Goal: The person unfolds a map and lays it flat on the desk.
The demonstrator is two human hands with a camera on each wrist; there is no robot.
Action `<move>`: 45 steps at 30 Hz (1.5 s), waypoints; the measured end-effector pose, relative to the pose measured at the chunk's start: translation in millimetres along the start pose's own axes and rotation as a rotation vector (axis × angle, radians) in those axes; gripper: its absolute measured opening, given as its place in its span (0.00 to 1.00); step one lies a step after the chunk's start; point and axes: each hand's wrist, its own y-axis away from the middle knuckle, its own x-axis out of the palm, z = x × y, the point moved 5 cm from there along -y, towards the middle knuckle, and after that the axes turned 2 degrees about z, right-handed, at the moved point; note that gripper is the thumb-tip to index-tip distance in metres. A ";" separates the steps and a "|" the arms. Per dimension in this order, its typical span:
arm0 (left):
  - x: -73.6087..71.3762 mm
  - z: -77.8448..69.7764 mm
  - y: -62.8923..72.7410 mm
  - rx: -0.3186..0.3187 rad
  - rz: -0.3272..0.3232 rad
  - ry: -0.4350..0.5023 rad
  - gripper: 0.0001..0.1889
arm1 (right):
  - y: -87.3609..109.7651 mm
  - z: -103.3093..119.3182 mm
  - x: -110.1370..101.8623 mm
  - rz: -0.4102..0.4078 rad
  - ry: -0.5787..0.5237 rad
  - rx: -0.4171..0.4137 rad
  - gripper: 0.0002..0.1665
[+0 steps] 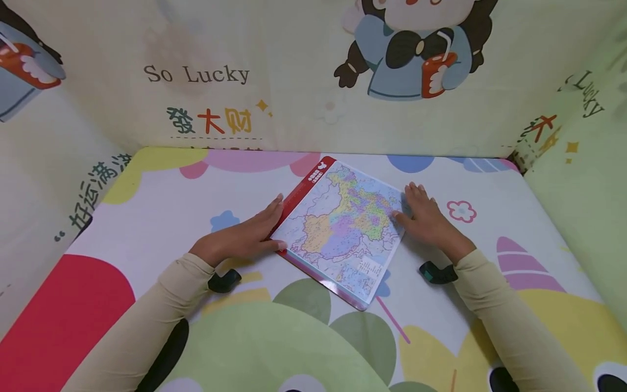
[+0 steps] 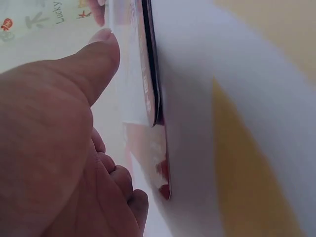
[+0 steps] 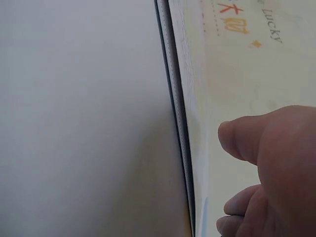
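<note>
A flat rectangular map board (image 1: 343, 228), printed with a coloured map and a red band along one long side, lies turned at an angle on the table. In the head view, my left hand (image 1: 245, 231) is at its left corner, fingers extended along the red band and thumb tip at the lower edge. My right hand (image 1: 426, 218) lies at the opposite edge, its thumb over the board's border and its fingers extended. Side-on in the right wrist view, the board's edge (image 3: 175, 98) shows thin dark and pale layers. The left wrist view shows the board's rounded corner (image 2: 152, 111) beside the thumb.
A tablecloth (image 1: 171, 218) with large cartoon shapes covers the table. Behind it stands a pale printed backdrop (image 1: 294, 98), with side panels at left and right. Dark wrist devices (image 1: 436, 273) sit under both sleeves' cuffs.
</note>
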 end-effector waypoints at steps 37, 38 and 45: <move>13.9 -5.7 -0.6 -0.009 0.074 -0.145 0.43 | 3.9 -7.9 8.8 0.114 0.016 -0.059 0.47; 14.1 -5.6 0.0 -0.011 0.072 -0.145 0.43 | 3.5 -8.4 9.1 0.118 0.035 -0.062 0.47; 13.8 -9.8 2.4 0.009 0.052 -0.110 0.43 | 1.7 -10.4 8.3 0.128 0.090 -0.071 0.48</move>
